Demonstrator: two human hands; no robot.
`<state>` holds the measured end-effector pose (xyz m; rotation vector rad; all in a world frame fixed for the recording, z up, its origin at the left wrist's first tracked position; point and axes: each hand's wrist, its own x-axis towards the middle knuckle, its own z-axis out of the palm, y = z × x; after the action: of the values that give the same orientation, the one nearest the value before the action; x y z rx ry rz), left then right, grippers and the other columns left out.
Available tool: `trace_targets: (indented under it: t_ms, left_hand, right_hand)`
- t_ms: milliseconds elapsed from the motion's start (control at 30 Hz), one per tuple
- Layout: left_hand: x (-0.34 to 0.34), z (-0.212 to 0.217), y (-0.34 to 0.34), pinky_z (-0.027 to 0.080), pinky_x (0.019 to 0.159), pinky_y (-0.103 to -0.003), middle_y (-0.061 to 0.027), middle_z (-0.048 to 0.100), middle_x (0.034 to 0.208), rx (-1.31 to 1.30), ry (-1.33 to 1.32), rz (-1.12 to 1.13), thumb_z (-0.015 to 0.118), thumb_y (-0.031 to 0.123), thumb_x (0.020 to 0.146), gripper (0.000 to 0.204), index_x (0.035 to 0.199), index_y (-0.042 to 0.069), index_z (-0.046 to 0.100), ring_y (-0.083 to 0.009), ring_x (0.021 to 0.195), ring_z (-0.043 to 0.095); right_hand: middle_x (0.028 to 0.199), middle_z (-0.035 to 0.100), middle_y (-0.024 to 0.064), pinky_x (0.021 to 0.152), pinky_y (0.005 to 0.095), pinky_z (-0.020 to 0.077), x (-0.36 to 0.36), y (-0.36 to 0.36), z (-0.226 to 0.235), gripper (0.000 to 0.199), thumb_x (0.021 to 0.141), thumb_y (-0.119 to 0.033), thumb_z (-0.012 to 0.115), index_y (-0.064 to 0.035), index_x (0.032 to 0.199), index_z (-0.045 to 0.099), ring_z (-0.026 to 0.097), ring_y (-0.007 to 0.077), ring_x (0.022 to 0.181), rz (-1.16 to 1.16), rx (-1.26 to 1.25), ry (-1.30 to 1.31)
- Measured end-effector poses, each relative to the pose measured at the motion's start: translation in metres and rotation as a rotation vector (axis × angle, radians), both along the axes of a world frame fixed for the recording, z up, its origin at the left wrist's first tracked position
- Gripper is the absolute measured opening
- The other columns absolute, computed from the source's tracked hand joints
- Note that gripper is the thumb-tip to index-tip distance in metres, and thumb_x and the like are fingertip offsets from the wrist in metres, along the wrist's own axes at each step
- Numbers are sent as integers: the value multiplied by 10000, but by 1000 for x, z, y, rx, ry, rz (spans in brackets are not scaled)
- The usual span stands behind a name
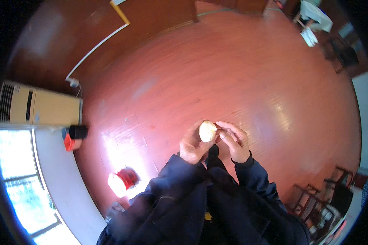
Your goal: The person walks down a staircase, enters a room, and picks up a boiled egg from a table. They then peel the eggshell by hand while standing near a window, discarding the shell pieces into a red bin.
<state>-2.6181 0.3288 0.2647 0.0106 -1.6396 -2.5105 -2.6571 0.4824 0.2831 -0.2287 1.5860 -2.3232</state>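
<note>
My left hand (192,144) is closed around a pale cream, rounded thing (207,131) that looks like a peeled fruit, though its kind is not certain. It is held in front of my body, over the floor. At its right side my right hand (235,141) has thumb and forefinger drawn together in a pinch. Whatever lies between those fingertips is too small to make out. Dark sleeves cover both forearms.
Beneath me spreads a reddish floor (184,77). A red bucket-like container (127,178) stands at the lower left, near the window (26,183). A beige cabinet-shaped appliance (55,107) and black and orange bins (75,136) are leftward. Dark chairs (310,196) stand at the lower right.
</note>
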Motion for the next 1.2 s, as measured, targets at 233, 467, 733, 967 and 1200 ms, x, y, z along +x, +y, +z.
trace_targets:
  t_ms: [233, 467, 733, 967, 1200]
  left_hand:
    - [-10, -17, 25, 505, 949, -402, -165, 574, 1223, 65, -93, 250, 690, -81, 811, 610, 1356, -26, 423, -267, 1090, 604]
    - [4, -16, 65, 485, 993, -428, -174, 581, 1257, 217, -116, 531, 688, -119, 791, 612, 1350, 0, 469, -282, 1146, 589]
    - [22, 95, 77, 478, 1000, -396, -158, 581, 1266, 254, -1, 664, 729, -67, 788, 621, 1347, -24, 461, -246, 1170, 569]
    - [128, 144, -36, 479, 996, -360, -138, 578, 1259, 210, -29, 866, 755, -13, 795, 653, 1359, -24, 427, -216, 1167, 563]
    - [160, 141, -161, 463, 1009, -378, -134, 567, 1269, 269, 47, 1039, 753, -19, 792, 655, 1363, -20, 432, -226, 1184, 548]
  right_hand:
    - [1106, 626, 131, 816, 285, 518, -58, 8, -36, 289, 931, 4, 566, 69, 1213, 550, 612, 155, 946, 351, -74, -84]
    - [978, 668, 97, 743, 276, 536, -84, 19, -28, 212, 948, -41, 560, 42, 1135, 616, 640, 151, 816, 563, -1, -71]
    - [967, 681, 95, 736, 267, 550, -70, 0, 93, 166, 947, -39, 557, 33, 1064, 650, 653, 147, 820, 587, 43, 26]
    - [979, 680, 111, 773, 286, 559, 31, -138, 154, 156, 938, -11, 557, 36, 1054, 650, 657, 161, 852, 743, 92, -46]
    - [992, 671, 120, 833, 309, 549, 57, -282, 150, 164, 941, 0, 542, 52, 1069, 631, 653, 179, 886, 932, 105, -131]
